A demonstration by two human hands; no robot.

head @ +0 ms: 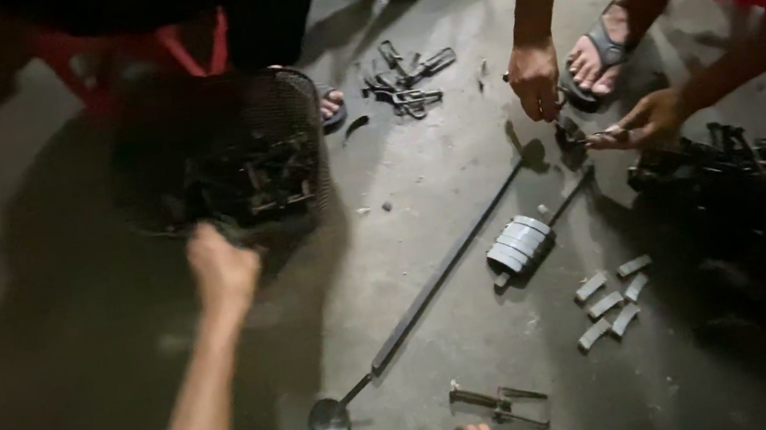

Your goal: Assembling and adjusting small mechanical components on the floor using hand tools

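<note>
Concrete floor lies open between basket rim and long rod.

Long-handled ladle on concrete floor, stacked grey metal plates, loose plates, dark parts heap

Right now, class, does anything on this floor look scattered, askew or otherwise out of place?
Yes. Small grey metal plates lie loose and askew on the concrete floor, apart from the neat stack threaded on a rod. A long ladle lies diagonally among the parts.
</note>
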